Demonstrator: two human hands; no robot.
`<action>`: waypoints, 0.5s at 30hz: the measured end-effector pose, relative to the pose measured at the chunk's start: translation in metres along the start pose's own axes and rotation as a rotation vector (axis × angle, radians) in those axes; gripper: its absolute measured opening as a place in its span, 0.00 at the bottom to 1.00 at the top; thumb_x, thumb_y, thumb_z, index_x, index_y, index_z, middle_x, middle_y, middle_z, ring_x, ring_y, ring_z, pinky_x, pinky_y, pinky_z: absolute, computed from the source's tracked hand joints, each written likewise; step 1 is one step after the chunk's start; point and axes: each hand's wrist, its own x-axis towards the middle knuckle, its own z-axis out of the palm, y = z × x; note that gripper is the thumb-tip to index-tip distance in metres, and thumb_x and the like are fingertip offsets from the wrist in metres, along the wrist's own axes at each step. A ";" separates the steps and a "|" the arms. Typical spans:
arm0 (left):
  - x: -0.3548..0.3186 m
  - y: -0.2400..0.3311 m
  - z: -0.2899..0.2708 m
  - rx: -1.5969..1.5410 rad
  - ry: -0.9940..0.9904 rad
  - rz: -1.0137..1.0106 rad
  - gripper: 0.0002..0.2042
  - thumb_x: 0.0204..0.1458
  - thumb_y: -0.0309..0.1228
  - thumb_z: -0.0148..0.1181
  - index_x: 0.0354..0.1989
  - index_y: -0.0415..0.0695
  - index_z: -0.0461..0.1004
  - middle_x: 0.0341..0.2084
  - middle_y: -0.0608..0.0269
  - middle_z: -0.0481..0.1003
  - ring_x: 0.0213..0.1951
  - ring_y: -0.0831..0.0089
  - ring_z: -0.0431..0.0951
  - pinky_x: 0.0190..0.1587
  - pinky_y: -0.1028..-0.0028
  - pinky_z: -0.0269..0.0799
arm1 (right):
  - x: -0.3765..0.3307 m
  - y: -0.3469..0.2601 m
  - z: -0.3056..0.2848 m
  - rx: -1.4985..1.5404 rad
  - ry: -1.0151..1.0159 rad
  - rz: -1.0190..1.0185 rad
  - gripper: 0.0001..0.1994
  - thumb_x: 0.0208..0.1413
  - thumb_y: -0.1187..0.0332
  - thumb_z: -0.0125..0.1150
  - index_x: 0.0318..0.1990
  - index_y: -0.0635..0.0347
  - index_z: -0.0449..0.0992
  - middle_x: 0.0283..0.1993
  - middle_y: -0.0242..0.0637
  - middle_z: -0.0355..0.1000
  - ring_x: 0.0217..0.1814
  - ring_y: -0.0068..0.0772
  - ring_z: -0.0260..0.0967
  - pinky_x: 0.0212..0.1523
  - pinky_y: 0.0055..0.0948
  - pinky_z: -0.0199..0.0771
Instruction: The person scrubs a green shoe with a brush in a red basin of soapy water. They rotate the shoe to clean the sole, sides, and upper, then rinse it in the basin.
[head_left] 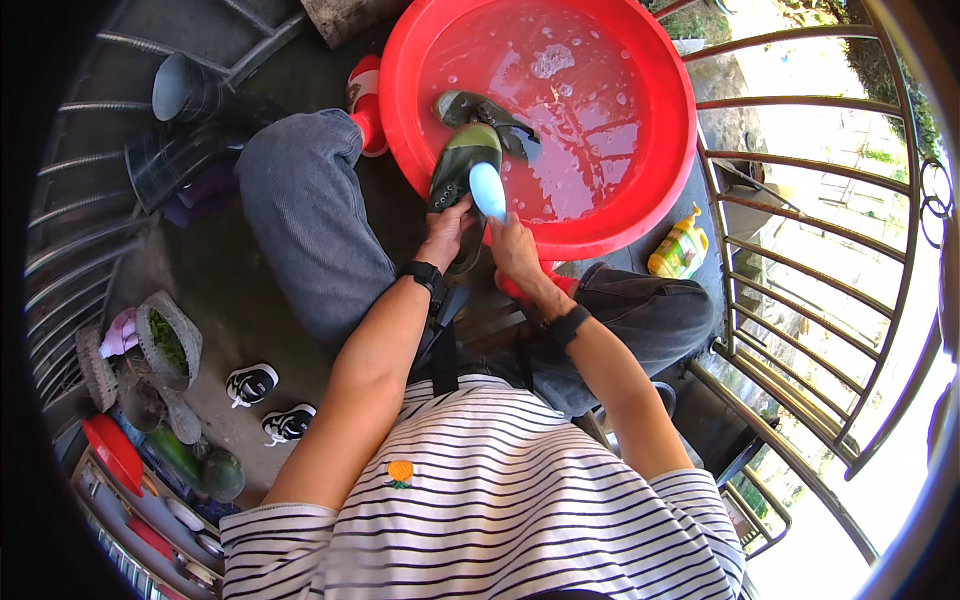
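My left hand grips a dark green lace-up shoe with a lighter green toe, held tilted over the near left rim of a big red basin. In my right hand is a brush with a light blue back; its bristles are hidden. The brush head lies against or just beside the shoe's right side; contact cannot be made out. A second green shoe lies partly in the cloudy, bubbly water at the basin's left.
A yellow bottle stands right of the basin, near the metal railing. Dark rubber boots are at the far left. Black sneakers sit on the floor at left, near a basket of greens and several vegetables.
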 end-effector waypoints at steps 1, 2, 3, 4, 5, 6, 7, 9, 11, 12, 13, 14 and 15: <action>0.000 0.000 -0.001 0.012 0.008 -0.035 0.13 0.47 0.24 0.64 0.42 0.49 0.74 0.37 0.71 0.77 0.36 0.75 0.77 0.36 0.72 0.73 | -0.018 0.010 -0.006 0.023 -0.011 -0.073 0.21 0.59 0.53 0.46 0.41 0.68 0.64 0.29 0.65 0.70 0.34 0.69 0.68 0.37 0.57 0.67; 0.000 -0.001 -0.002 0.017 -0.001 -0.033 0.14 0.47 0.24 0.64 0.43 0.49 0.74 0.38 0.71 0.77 0.37 0.75 0.77 0.36 0.72 0.73 | -0.016 0.008 -0.007 0.010 -0.044 -0.070 0.21 0.59 0.53 0.45 0.41 0.68 0.64 0.29 0.65 0.70 0.34 0.69 0.68 0.37 0.57 0.67; 0.000 0.000 -0.003 0.021 0.006 -0.022 0.14 0.47 0.24 0.64 0.43 0.49 0.74 0.38 0.71 0.77 0.37 0.75 0.77 0.37 0.72 0.73 | -0.022 0.012 -0.010 -0.040 -0.109 -0.001 0.21 0.59 0.53 0.45 0.40 0.68 0.64 0.29 0.64 0.70 0.34 0.69 0.68 0.37 0.57 0.67; 0.000 0.000 -0.003 0.018 0.000 -0.008 0.14 0.47 0.23 0.63 0.43 0.49 0.74 0.39 0.71 0.76 0.37 0.76 0.77 0.37 0.72 0.73 | -0.017 0.008 -0.010 -0.001 -0.025 -0.068 0.21 0.60 0.53 0.45 0.40 0.68 0.63 0.29 0.64 0.70 0.34 0.68 0.69 0.37 0.57 0.67; 0.000 0.000 -0.003 0.032 0.019 0.001 0.13 0.48 0.23 0.63 0.43 0.49 0.74 0.38 0.71 0.77 0.37 0.76 0.77 0.38 0.71 0.74 | -0.012 0.007 -0.010 0.010 0.027 -0.082 0.21 0.60 0.53 0.45 0.40 0.68 0.63 0.29 0.64 0.71 0.34 0.68 0.69 0.37 0.57 0.67; 0.000 0.001 -0.003 0.047 0.041 0.004 0.13 0.48 0.23 0.63 0.43 0.49 0.74 0.37 0.71 0.77 0.37 0.76 0.76 0.38 0.71 0.74 | -0.001 0.000 -0.007 0.053 0.083 -0.155 0.21 0.60 0.53 0.45 0.40 0.68 0.63 0.29 0.64 0.71 0.34 0.68 0.69 0.36 0.57 0.67; -0.001 0.002 -0.003 0.047 0.035 0.010 0.13 0.48 0.23 0.63 0.42 0.48 0.74 0.37 0.71 0.77 0.36 0.77 0.76 0.38 0.71 0.74 | 0.016 -0.009 -0.002 0.034 0.152 -0.164 0.20 0.60 0.54 0.44 0.40 0.67 0.63 0.29 0.63 0.71 0.34 0.68 0.69 0.35 0.56 0.67; -0.002 0.003 -0.001 -0.004 0.023 0.021 0.12 0.48 0.23 0.63 0.42 0.49 0.74 0.35 0.71 0.77 0.36 0.77 0.76 0.37 0.71 0.74 | 0.022 -0.012 0.004 -0.013 0.140 -0.095 0.20 0.60 0.53 0.44 0.40 0.67 0.63 0.29 0.63 0.71 0.34 0.67 0.69 0.35 0.56 0.67; -0.004 0.003 0.000 -0.022 0.022 -0.004 0.13 0.47 0.24 0.63 0.42 0.49 0.74 0.36 0.70 0.77 0.36 0.75 0.77 0.36 0.72 0.73 | 0.012 -0.007 0.006 0.021 0.109 -0.068 0.20 0.60 0.54 0.44 0.40 0.67 0.63 0.29 0.64 0.71 0.34 0.67 0.69 0.36 0.57 0.67; -0.004 0.003 0.001 -0.034 0.008 0.005 0.13 0.47 0.25 0.64 0.42 0.49 0.74 0.36 0.70 0.77 0.36 0.75 0.77 0.35 0.73 0.73 | -0.003 0.001 0.004 -0.017 0.046 0.007 0.20 0.60 0.54 0.45 0.41 0.67 0.62 0.29 0.64 0.70 0.34 0.68 0.69 0.36 0.57 0.67; -0.005 0.002 0.001 -0.057 -0.033 0.018 0.13 0.48 0.24 0.63 0.43 0.48 0.74 0.37 0.68 0.77 0.37 0.74 0.77 0.36 0.71 0.73 | -0.021 0.011 0.002 -0.014 0.008 0.032 0.19 0.60 0.55 0.46 0.40 0.66 0.62 0.28 0.65 0.70 0.34 0.69 0.68 0.36 0.58 0.66; -0.005 0.002 0.002 -0.048 -0.008 0.002 0.14 0.48 0.24 0.63 0.43 0.48 0.73 0.37 0.68 0.77 0.37 0.73 0.77 0.36 0.71 0.74 | -0.031 0.017 0.000 -0.034 -0.059 0.063 0.19 0.60 0.55 0.46 0.39 0.66 0.62 0.28 0.65 0.70 0.33 0.69 0.68 0.35 0.58 0.66; -0.005 0.001 0.002 -0.046 -0.001 0.009 0.14 0.48 0.24 0.63 0.44 0.48 0.73 0.37 0.67 0.77 0.37 0.73 0.77 0.37 0.71 0.74 | -0.035 0.020 -0.001 0.018 -0.030 -0.016 0.19 0.60 0.55 0.46 0.39 0.66 0.62 0.28 0.65 0.70 0.33 0.69 0.68 0.35 0.58 0.66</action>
